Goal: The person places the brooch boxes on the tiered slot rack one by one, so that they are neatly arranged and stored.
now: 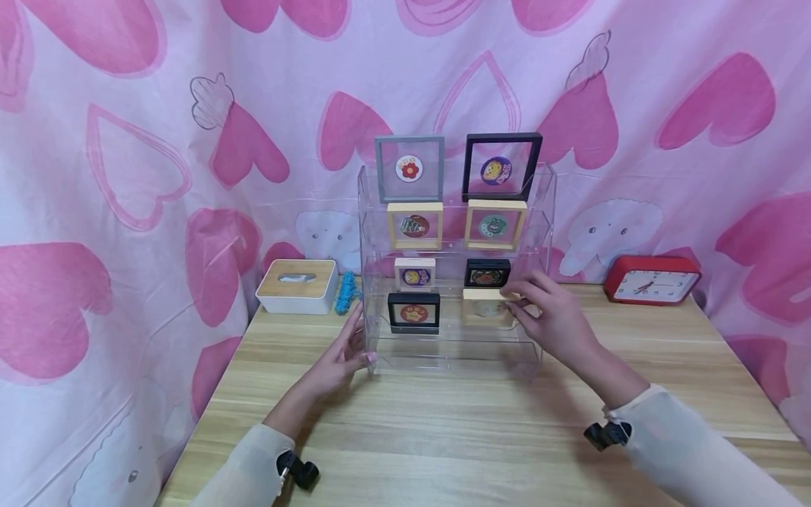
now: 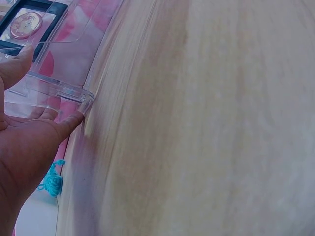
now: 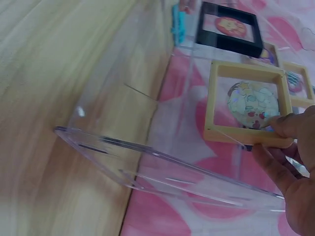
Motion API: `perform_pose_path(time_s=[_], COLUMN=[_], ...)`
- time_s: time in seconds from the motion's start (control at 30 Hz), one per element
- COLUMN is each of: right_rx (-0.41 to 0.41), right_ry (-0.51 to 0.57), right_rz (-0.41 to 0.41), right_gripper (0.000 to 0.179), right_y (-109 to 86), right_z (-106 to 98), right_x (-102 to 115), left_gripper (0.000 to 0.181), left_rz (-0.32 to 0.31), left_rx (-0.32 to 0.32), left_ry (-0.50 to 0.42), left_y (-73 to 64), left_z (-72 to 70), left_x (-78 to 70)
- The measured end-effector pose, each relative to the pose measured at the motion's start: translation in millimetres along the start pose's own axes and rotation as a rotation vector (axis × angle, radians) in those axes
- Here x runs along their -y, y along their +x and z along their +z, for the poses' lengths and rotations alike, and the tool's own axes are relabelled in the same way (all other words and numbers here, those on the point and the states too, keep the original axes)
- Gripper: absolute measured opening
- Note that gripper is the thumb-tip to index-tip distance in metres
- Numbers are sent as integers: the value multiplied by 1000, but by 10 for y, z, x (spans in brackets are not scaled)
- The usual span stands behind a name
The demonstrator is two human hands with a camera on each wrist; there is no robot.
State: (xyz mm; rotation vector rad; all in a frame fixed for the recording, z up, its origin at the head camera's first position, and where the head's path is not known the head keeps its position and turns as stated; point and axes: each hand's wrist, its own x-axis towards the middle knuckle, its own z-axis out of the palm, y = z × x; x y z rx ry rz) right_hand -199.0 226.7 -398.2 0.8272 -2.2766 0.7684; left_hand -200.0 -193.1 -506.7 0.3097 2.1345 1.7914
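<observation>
A clear acrylic tiered stand [image 1: 450,346] holds several small square display frames, each with a round badge inside. My right hand [image 1: 557,320] pinches the right side of a light wooden frame [image 1: 478,313] on the lowest tier, thumb and fingers at its edge. In the right wrist view, that wooden frame [image 3: 211,103] shows a pale badge [image 3: 253,104] with cartoon pictures. My left hand [image 1: 336,362] rests its extended fingers against the stand's lower left side. Left of the wooden frame stands a black frame [image 1: 414,328] with a red-orange badge, and a smaller black frame [image 1: 488,262] is behind it.
At the back left are a tissue box [image 1: 269,303] with a wooden lid and a blue bundle of cord [image 1: 346,292]. A red alarm clock [image 1: 652,280] stands at the back right. A pink heart-patterned curtain [image 1: 241,42] hangs behind the wooden table [image 1: 431,436].
</observation>
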Motion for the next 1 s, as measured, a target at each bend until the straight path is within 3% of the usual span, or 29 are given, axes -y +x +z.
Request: perform_pose_path(time_s=[0.2, 0.83, 1.0], right_rx=[49, 70, 77], right_ry=[-146, -216, -216], right_rz=[-45, -29, -27], right_gripper=[46, 39, 44], right_y=[-57, -73, -82], right_z=[90, 109, 99], right_x=[3, -21, -23], left_gripper=[101, 103, 100], left_rz=[19, 26, 22], left_rx=[11, -8, -12], left_ry=[-4, 9, 31], left_y=[-5, -4, -19], left_z=[13, 6, -16], left_x=[-6, -11, -72])
